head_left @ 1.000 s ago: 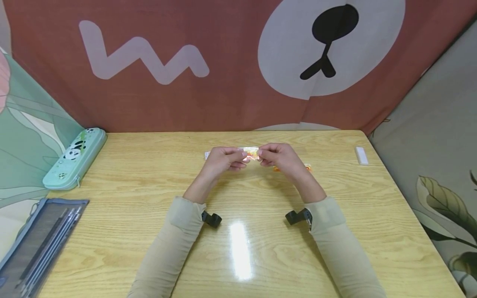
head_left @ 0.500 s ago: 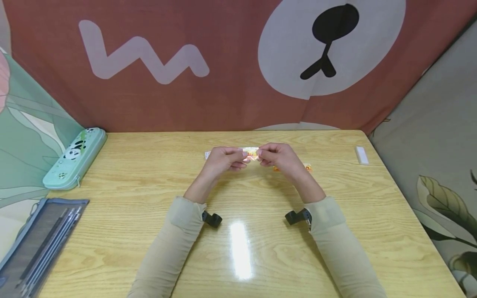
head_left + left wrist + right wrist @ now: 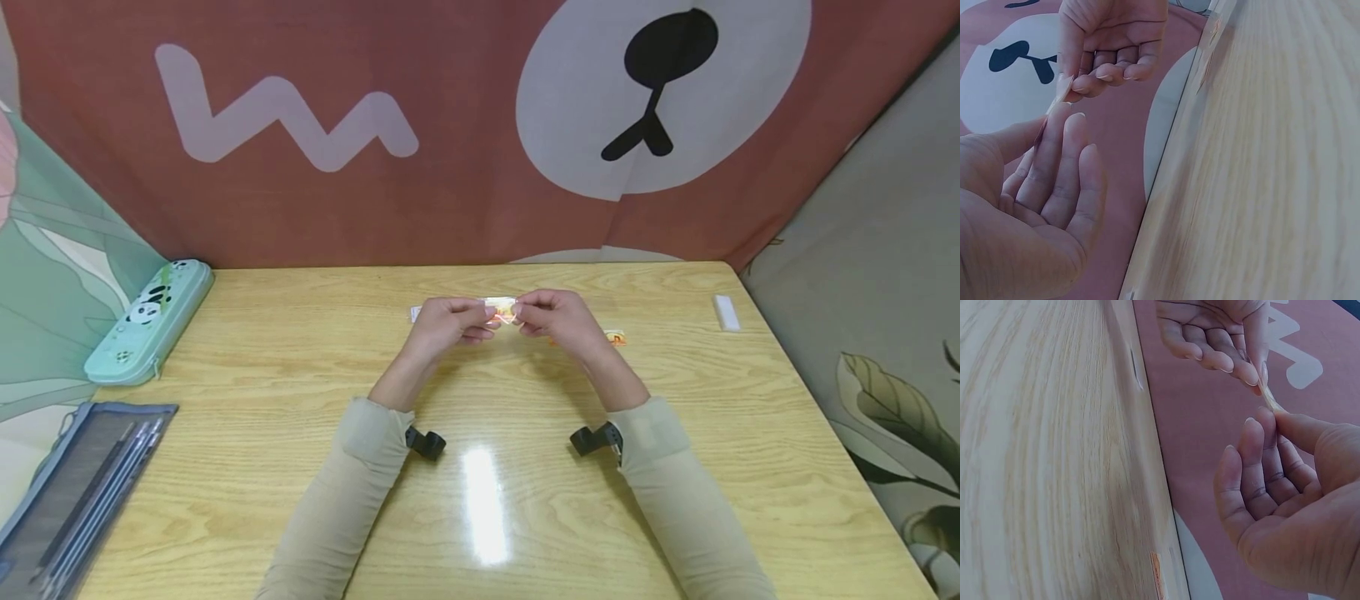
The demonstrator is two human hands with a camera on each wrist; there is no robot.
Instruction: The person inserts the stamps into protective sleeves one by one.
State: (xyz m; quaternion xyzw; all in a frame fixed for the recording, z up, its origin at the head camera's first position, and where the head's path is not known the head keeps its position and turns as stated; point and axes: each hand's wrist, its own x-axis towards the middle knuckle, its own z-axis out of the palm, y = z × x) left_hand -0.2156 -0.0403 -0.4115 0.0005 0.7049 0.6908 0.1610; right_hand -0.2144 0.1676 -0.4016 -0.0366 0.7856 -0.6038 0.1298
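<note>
Both hands hold a small flat shiny packet [image 3: 501,309] with yellow and red print between them, above the far part of the table. My left hand [image 3: 448,321] pinches its left end between thumb and index finger. At the opposite end, the thumb and index finger of my right hand [image 3: 558,317] pinch it the same way. Seen edge-on in the left wrist view, the packet [image 3: 1060,97] is thin. An orange-and-white packet [image 3: 616,337] lies on the table, partly hidden by the right hand. Behind the left hand a whitish piece [image 3: 415,313] pokes out.
A small white block [image 3: 727,313] lies near the table's right edge. On the left are a mint panda pencil case [image 3: 153,321] and a dark mesh pouch [image 3: 90,500] with pencils. A red-brown printed cloth [image 3: 465,200] hangs along the table's far edge.
The right hand has shifted very slightly left, and the head view has moved a little. Both hands keep their pinch on the packet.
</note>
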